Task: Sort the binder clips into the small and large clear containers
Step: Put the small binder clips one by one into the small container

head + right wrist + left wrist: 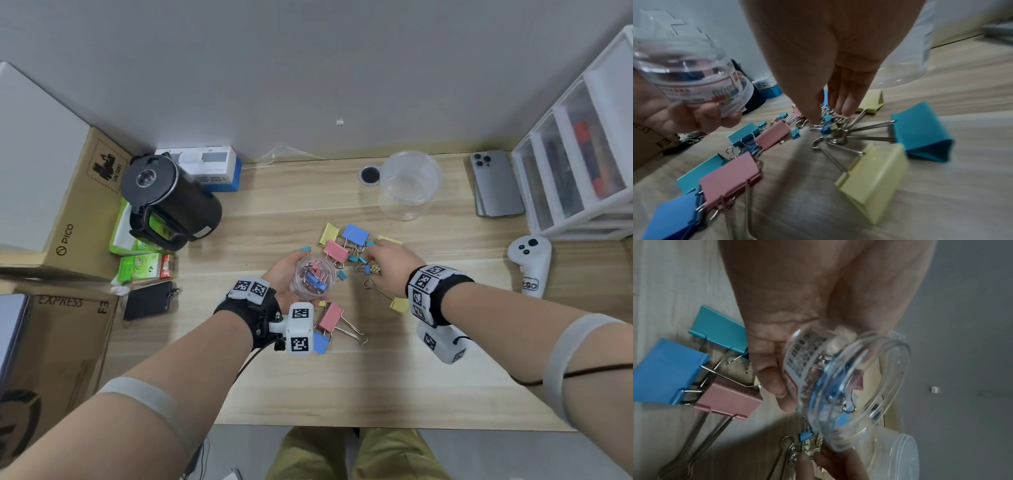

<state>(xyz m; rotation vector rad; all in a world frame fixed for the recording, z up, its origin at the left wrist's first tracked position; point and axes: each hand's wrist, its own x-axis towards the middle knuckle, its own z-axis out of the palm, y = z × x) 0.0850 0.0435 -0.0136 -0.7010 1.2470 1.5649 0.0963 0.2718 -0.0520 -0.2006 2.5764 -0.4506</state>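
Observation:
My left hand (284,270) grips a small clear jar (312,279) just above the desk, tilted, with several small clips inside; its label shows in the left wrist view (803,356). My right hand (371,269) reaches down into a cluster of small clips (827,128); its thumb and fingers are straight, with tips on either side of them. Large clips lie around: pink (336,250), blue (356,234), yellow (328,234), another pink (331,317) and another yellow (400,305). The large clear container (409,185) stands empty at the back.
A black kettle (171,198) and cardboard boxes (68,205) fill the left side. A phone (496,183), a white drawer unit (582,154) and a white controller (530,263) sit at the right. A black wallet (149,299) lies at the front left.

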